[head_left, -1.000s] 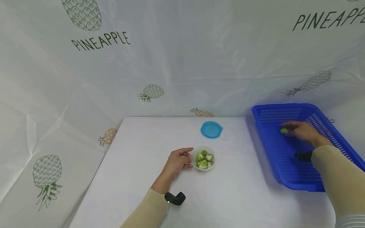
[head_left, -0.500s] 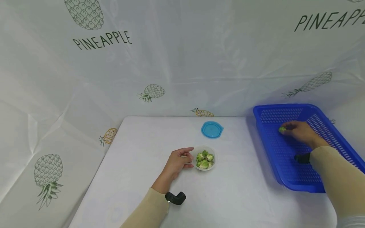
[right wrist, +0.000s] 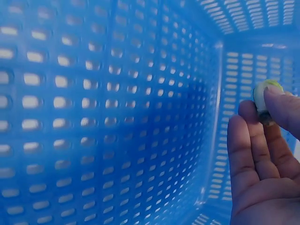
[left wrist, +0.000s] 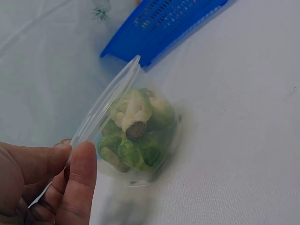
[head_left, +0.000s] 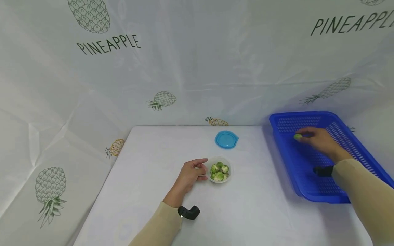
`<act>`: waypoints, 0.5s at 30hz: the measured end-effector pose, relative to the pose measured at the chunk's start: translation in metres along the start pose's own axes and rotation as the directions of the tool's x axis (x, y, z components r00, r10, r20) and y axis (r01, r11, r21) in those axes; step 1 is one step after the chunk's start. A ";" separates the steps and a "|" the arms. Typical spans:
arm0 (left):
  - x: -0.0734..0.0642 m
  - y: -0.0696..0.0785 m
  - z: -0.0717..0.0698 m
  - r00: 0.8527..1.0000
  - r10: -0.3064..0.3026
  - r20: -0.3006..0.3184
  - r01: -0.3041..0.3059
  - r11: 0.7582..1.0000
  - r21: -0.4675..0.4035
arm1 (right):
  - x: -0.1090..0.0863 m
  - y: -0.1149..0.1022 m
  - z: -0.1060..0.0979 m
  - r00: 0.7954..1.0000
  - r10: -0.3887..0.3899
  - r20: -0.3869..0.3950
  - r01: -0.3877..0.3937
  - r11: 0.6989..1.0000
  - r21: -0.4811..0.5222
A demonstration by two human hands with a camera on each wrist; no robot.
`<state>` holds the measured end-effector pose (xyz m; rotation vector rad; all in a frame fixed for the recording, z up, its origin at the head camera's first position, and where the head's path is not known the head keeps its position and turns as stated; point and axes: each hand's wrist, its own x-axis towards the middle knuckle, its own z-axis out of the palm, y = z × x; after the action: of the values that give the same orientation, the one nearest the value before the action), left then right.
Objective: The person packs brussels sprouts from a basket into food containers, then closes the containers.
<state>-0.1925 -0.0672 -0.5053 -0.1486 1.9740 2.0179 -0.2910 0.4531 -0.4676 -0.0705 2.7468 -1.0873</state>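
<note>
My left hand (head_left: 191, 175) pinches the left rim of a small clear plastic bowl (left wrist: 174, 140), thumb on one side and fingers on the other. Inside the bowl lie several green Brussels sprouts (head_left: 219, 172), one showing its cut brown stem in the left wrist view. Over at the right, my right hand (head_left: 318, 140) is in the blue plastic basket (head_left: 297, 177). It pinches a single Brussels sprout (right wrist: 267, 101) between thumb and fingertips, while its other fingers extend below, as the right wrist view shows.
Behind the bowl lies a round blue lid (head_left: 226, 139) with a small tab. A white cover spreads over the table (head_left: 246, 212). At the back hangs a pale sheet (head_left: 197, 61) printed with pineapples. The basket's slotted walls rise around my right hand.
My right hand has shifted a little to the left and up inside the basket, carrying the pinched sprout. My left hand stays at the bowl's rim. The head view has turned slightly.
</note>
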 end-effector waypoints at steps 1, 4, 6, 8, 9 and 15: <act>0.000 0.000 0.000 1.000 0.003 0.003 -0.003 1.000 0.000 | -0.001 -0.001 0.000 1.000 -0.004 -0.003 0.004 1.000 -0.002; -0.001 0.001 0.000 1.000 0.002 0.005 -0.002 1.000 -0.002 | -0.006 -0.006 0.000 1.000 -0.013 -0.007 0.013 1.000 0.003; -0.001 0.000 0.000 1.000 0.003 0.003 -0.003 1.000 -0.003 | -0.009 -0.009 0.000 1.000 -0.018 -0.017 0.018 1.000 0.003; -0.001 0.000 0.000 1.000 0.005 0.002 -0.005 1.000 -0.003 | -0.013 -0.012 0.000 0.999 -0.019 -0.032 0.019 1.000 0.019; -0.001 0.000 0.000 1.000 0.003 0.001 -0.003 1.000 -0.003 | -0.014 -0.013 0.000 0.999 -0.017 -0.039 0.018 1.000 0.024; -0.001 -0.002 0.000 1.000 0.002 -0.003 -0.002 1.000 0.000 | -0.024 -0.023 0.003 0.998 -0.001 -0.067 0.005 0.998 0.064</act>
<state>-0.1913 -0.0672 -0.5070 -0.1497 1.9767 2.0208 -0.2673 0.4368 -0.4503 -0.0299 2.7683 -1.1988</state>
